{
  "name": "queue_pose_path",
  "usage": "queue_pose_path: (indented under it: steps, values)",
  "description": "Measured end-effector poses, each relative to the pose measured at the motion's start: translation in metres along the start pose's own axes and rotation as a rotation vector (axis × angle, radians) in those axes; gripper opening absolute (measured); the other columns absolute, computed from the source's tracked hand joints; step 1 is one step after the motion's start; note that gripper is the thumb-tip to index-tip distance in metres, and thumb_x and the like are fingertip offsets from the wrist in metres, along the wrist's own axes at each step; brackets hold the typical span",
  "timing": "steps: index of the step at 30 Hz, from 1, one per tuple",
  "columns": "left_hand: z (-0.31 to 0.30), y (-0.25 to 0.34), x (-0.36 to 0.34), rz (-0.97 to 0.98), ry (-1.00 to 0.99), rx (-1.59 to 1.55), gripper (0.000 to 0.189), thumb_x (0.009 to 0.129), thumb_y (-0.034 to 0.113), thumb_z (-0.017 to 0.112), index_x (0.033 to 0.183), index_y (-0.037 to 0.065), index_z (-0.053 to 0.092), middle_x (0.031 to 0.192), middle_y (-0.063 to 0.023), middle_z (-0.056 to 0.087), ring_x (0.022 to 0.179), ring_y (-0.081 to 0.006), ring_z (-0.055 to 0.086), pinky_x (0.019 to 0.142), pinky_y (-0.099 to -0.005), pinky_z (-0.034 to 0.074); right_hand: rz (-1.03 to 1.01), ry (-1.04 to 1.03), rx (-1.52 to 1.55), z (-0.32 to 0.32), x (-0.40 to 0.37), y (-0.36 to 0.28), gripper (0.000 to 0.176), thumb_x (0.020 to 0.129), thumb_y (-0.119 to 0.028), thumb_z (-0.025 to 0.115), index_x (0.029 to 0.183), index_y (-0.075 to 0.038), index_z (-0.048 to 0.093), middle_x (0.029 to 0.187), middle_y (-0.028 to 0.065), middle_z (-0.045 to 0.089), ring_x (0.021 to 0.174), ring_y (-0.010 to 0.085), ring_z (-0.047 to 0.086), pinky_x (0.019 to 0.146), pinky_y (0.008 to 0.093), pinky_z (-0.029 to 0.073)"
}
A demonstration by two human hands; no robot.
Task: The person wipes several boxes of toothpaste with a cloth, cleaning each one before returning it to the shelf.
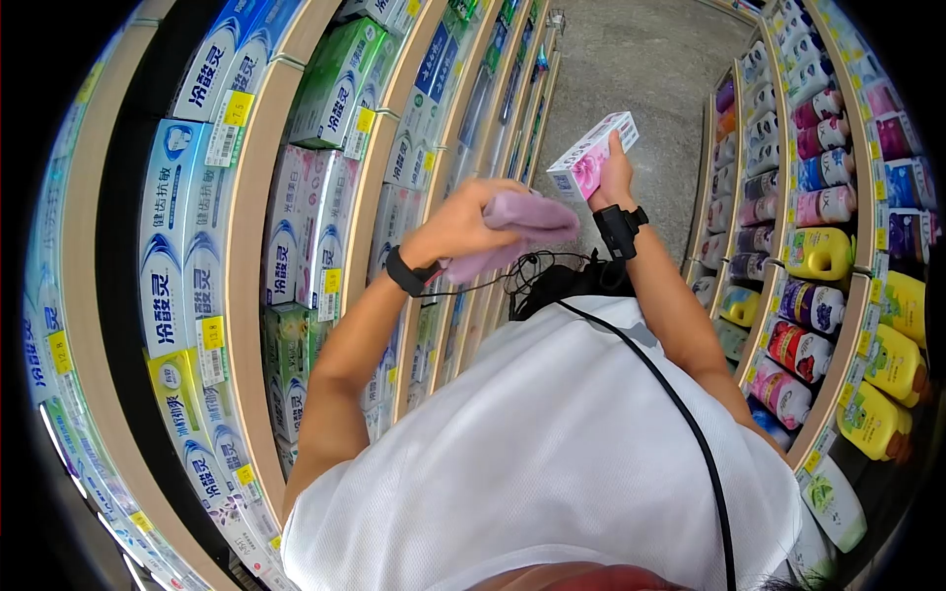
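My left hand (461,225) is closed around a folded mauve cloth (532,217), part of which hangs below the fingers. In my right hand (615,179) is a white and pink toothpaste box (589,163) printed with a pink flower. The thumb lies along the box's side, and the other fingers are mostly hidden behind it. The box is held tilted over the aisle, a little beyond the cloth and apart from it. Both wrists wear black straps, the right one with a small black device (619,231).
Shelves of boxed toothpaste (177,236) rise close on my left, with price tags (229,128) along their edges. Shelves of bottles (823,254) stand on the right. Grey floor (650,59) stretches ahead between them. A black cable (680,414) crosses my white shirt.
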State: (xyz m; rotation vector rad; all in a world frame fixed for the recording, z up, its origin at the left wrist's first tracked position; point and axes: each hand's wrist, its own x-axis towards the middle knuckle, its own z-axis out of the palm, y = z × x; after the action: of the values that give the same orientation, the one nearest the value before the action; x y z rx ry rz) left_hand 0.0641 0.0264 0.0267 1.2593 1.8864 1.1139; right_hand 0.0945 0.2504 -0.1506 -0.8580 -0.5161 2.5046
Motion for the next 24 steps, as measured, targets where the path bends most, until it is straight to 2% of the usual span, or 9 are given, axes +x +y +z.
queue_pose_path:
  steps: [2,6,8,11,14,16,24]
  values:
    - [0.006,-0.008,0.001,0.160,0.062,0.198,0.037,0.068,0.006,0.077,0.104,0.000,0.069,0.102,-0.0137,0.072,0.092,-0.0279,0.070,0.084,-0.0344,0.053,0.019,0.018,0.006,0.001,0.001,0.009,0.045,0.101,-0.037,0.057,0.124,0.001,0.050,0.111,0.0124,0.062,0.097,0.0267,0.066,0.083,0.0430,0.057]
    - [0.016,-0.008,-0.001,0.132,0.076,0.367,0.038,0.062,0.002,0.081,0.098,0.002,0.071,0.101,-0.0130,0.070,0.092,-0.0321,0.069,0.083,-0.0356,0.054,0.026,0.023,0.001,0.008,-0.001,0.027,0.043,0.101,-0.034,0.059,0.124,0.001,0.051,0.111,0.0118,0.062,0.096,0.0251,0.066,0.084,0.0410,0.056]
    - [0.018,-0.010,-0.002,0.108,0.211,0.453,0.031,0.062,0.002,0.079,0.091,0.003,0.070,0.093,-0.0109,0.069,0.085,-0.0325,0.069,0.075,-0.0358,0.055,0.012,0.007,-0.056,0.016,-0.009,0.031,0.042,0.101,-0.034,0.059,0.125,0.000,0.051,0.113,0.0114,0.062,0.097,0.0239,0.066,0.085,0.0390,0.055]
    - [0.016,-0.012,-0.002,0.066,0.335,0.500,0.026,0.063,0.002,0.078,0.088,0.004,0.069,0.088,-0.0102,0.069,0.077,-0.0310,0.069,0.068,-0.0354,0.054,0.000,-0.008,-0.099,0.032,-0.023,0.032,0.041,0.102,-0.032,0.056,0.130,-0.001,0.050,0.116,0.0110,0.062,0.101,0.0225,0.064,0.086,0.0384,0.054]
    - [0.012,-0.013,-0.002,0.058,0.373,0.516,0.023,0.066,0.003,0.078,0.087,0.004,0.069,0.084,-0.0100,0.068,0.073,-0.0304,0.068,0.066,-0.0348,0.054,-0.050,-0.005,-0.109,0.039,-0.029,0.033,0.045,0.103,-0.031,0.055,0.134,0.001,0.049,0.118,0.0115,0.062,0.107,0.0211,0.061,0.090,0.0373,0.052]
    - [0.010,-0.011,-0.002,0.038,0.384,0.518,0.022,0.066,0.004,0.079,0.086,0.004,0.069,0.085,-0.0103,0.069,0.074,-0.0305,0.068,0.066,-0.0346,0.053,-0.121,-0.080,-0.177,0.041,-0.027,0.031,0.047,0.104,-0.032,0.054,0.134,0.003,0.048,0.122,0.0121,0.061,0.109,0.0204,0.060,0.092,0.0358,0.050]
    - [0.003,-0.013,0.000,-0.059,0.378,0.455,0.024,0.066,0.006,0.081,0.087,0.003,0.070,0.086,-0.0123,0.069,0.076,-0.0307,0.068,0.068,-0.0347,0.054,-0.140,-0.111,-0.193,0.050,-0.036,0.021,0.044,0.104,-0.030,0.055,0.132,0.003,0.050,0.121,0.0124,0.062,0.105,0.0189,0.060,0.091,0.0346,0.049]
